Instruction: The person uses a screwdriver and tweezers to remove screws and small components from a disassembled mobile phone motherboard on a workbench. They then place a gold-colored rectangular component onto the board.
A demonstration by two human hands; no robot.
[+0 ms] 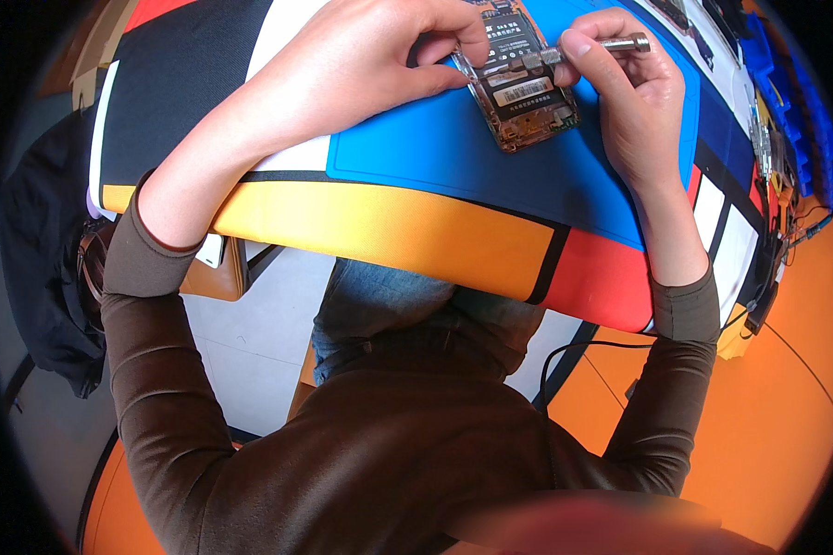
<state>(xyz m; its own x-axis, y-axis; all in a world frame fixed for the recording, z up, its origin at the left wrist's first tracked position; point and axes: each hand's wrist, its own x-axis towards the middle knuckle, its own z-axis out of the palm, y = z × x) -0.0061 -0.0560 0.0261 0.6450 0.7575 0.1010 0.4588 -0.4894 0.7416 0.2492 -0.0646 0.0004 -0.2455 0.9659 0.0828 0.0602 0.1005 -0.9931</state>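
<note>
An opened smartphone (526,118) lies on the blue work mat (416,153) at the top of the view, its black battery (523,92) and inner parts bare. At its left edge, the thumb and fingers of my left hand (361,51) are closed on the phone's side. My right hand (634,102) is closed round a slim metal hobby knife (611,43) with a knurled collar. The knife points left across the phone, and its flat tip is over the battery near my left fingertips. Whether the tip touches is hard to tell.
Beneath the mat is a table cover (389,222) in yellow, red, black and white blocks. Blue bins (782,83) and assorted small parts stand along the right. A black cable (592,344) runs below the table's front edge. Dark cloth (46,250) hangs at the left.
</note>
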